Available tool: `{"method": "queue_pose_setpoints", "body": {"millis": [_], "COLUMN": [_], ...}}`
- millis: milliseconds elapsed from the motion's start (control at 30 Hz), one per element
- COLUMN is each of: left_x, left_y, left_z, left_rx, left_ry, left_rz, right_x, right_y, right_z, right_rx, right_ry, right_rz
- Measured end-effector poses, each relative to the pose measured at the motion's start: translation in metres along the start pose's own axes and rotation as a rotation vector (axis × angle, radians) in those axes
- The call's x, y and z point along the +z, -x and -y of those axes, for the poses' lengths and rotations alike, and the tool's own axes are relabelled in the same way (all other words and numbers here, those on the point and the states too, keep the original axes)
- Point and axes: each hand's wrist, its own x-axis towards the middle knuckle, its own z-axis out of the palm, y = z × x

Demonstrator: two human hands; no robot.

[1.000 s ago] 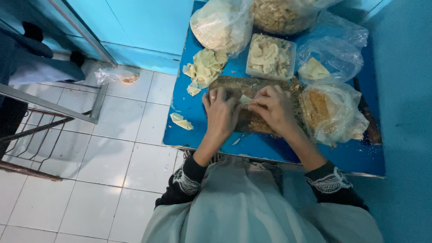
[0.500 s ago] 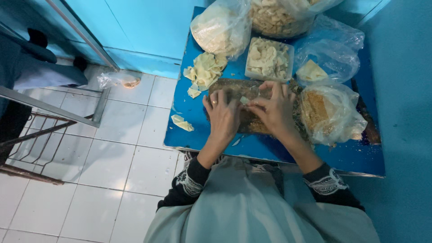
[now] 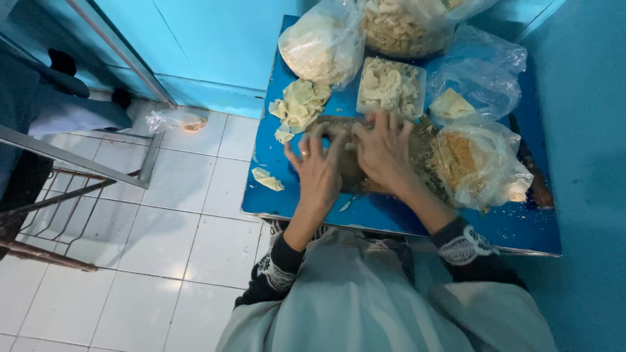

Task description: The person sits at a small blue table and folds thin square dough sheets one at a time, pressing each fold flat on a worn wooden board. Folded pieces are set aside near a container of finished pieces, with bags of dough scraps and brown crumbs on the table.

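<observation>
On the blue worktop (image 3: 306,199), both hands press down on a dark wooden board (image 3: 381,160) dusted with brown crumbs. Left hand (image 3: 318,171) lies flat near the board's left end, fingers (image 3: 306,146) spread and slightly curled, a ring on one; right hand (image 3: 385,151) lies just beside it, fingers fanned toward the far edge. Something small and pale shows between the two hands, but whether either hand actually grips it cannot be told; both palms hide what is under them.

Behind the board stands a clear tub (image 3: 391,87) filled with pale pieces, touching the board's far side. Left of the tub lies a loose heap of pale yellow sheets (image 3: 300,107), and one more sheet (image 3: 268,179) sits alone near the worktop's left edge. Right of the board, a crumb bag (image 3: 479,163) of clear plastic holds brown crumbs and leans against it. Farther back are a flat bag (image 3: 479,88) with a yellow slab, a white bag (image 3: 319,45) and a bag of chips (image 3: 404,26).

Below the worktop's left side is a white tiled floor (image 3: 163,248), with a crumpled wrapper (image 3: 176,120) by the blue wall.
</observation>
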Motion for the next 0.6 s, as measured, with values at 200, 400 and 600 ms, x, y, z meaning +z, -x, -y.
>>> {"method": "queue_pose_setpoints", "body": {"millis": [200,400,600], "left_x": [-0.024,-0.036,-0.025], "left_y": [0.002,0.019,0.025], "left_z": [0.016,0.038,0.038], "left_rx": [-0.146,-0.206,-0.17], "left_ry": [-0.038,-0.033,0.025], "left_rz": [-0.133,-0.158,-0.15], "right_x": [0.011,-0.023,-0.05], "right_y": [-0.034,-0.028,-0.011], "right_z": [-0.01,-0.039,-0.007], "right_rx": [0.12,0.064,-0.126], "right_ry": [-0.022,-0.346,-0.236], "right_rz": [0.226,0.168,0.072]}}
